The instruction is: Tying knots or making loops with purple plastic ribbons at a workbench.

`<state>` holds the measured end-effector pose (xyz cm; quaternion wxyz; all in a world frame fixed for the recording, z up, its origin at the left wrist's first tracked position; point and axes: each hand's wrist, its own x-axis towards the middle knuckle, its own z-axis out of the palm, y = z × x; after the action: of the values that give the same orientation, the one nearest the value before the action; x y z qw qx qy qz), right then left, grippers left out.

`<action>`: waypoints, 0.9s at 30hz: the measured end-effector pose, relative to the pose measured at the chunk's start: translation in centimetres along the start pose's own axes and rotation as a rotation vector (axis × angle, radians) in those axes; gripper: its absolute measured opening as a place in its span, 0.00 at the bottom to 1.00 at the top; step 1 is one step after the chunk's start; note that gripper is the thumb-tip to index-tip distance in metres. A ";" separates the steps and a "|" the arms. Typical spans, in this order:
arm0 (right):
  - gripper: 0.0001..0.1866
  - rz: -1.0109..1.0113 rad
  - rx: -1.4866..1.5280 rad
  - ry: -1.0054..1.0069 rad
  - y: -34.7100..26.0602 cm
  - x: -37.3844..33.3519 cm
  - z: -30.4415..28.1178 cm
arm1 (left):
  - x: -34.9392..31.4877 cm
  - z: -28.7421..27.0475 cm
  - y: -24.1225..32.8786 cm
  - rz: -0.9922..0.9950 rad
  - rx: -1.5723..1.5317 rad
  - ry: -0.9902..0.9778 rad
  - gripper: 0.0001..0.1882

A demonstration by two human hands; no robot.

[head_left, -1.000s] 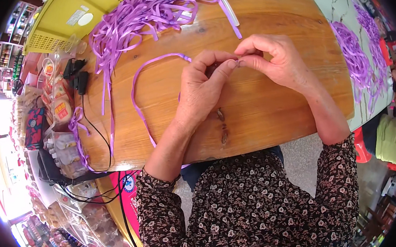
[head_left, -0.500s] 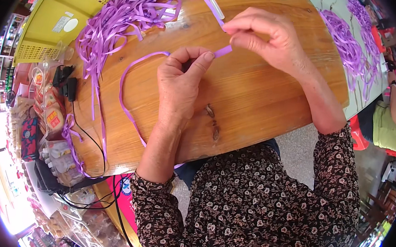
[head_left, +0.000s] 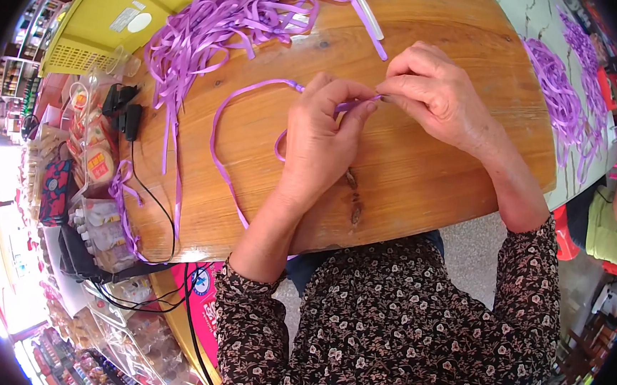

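My left hand (head_left: pixel 321 140) is closed in a pinch, thumb and forefinger holding a narrow purple ribbon (head_left: pixel 215 139). The ribbon curls over the wooden table left of that hand and runs toward the near edge, and a small loop shows beside the wrist. Fingertip to fingertip with it, my right hand (head_left: pixel 437 94) pinches the ribbon's tip; the exact spot is partly covered by fingers. Just beyond the right fingers lies a pale, flat strip (head_left: pixel 367 14) with a purple ribbon end alongside it, touched by neither hand.
A large pile of purple ribbons (head_left: pixel 220 29) lies at the far left beside a yellow plastic basket (head_left: pixel 99 17). Black plugs and a cord (head_left: pixel 133 123) rest at the left edge, near packaged goods. More ribbons (head_left: pixel 552 81) lie on a marble-patterned table at right. A person in light green sits there.
My hands have come together, the right moving nearer and away from the strip's end. The ribbon piece stretched between them is now mostly covered by fingers. The whole view has shifted slightly.
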<state>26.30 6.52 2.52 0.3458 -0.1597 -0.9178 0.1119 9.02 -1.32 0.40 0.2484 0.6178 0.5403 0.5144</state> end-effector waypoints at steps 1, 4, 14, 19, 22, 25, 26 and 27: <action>0.07 0.033 0.023 -0.019 0.1 0.0 0.0 | 0.0 -0.2 -0.1 -0.001 0.005 0.005 0.05; 0.06 0.135 0.160 -0.113 0.0 -0.2 -0.2 | 0.2 -0.5 -0.2 0.067 0.177 -0.010 0.05; 0.11 0.606 1.499 0.005 0.0 -0.8 -0.1 | 0.4 -1.6 0.4 -0.423 -0.920 -0.058 0.03; 0.14 0.674 1.620 0.018 -0.8 -0.8 1.3 | 0.0 -0.3 0.7 -0.412 -0.892 -0.017 0.03; 0.13 0.670 1.315 0.082 -0.9 -0.4 1.7 | -0.3 0.3 0.7 -0.395 -0.843 0.061 0.03; 0.12 0.473 0.829 0.108 -0.5 -0.3 1.6 | -0.6 0.7 0.7 -0.372 -0.835 0.076 0.05; 0.12 0.318 0.576 0.106 -0.4 -0.3 1.6 | -0.6 0.8 0.7 -0.403 -0.831 0.096 0.05; 0.12 0.322 0.577 0.106 -0.6 -0.4 1.6 | -0.7 0.9 0.6 -0.434 -0.827 0.116 0.06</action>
<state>25.36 5.67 1.27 0.4018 -0.2036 -0.7922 0.4118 10.18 -1.93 0.33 0.5449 0.3098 0.4198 0.6564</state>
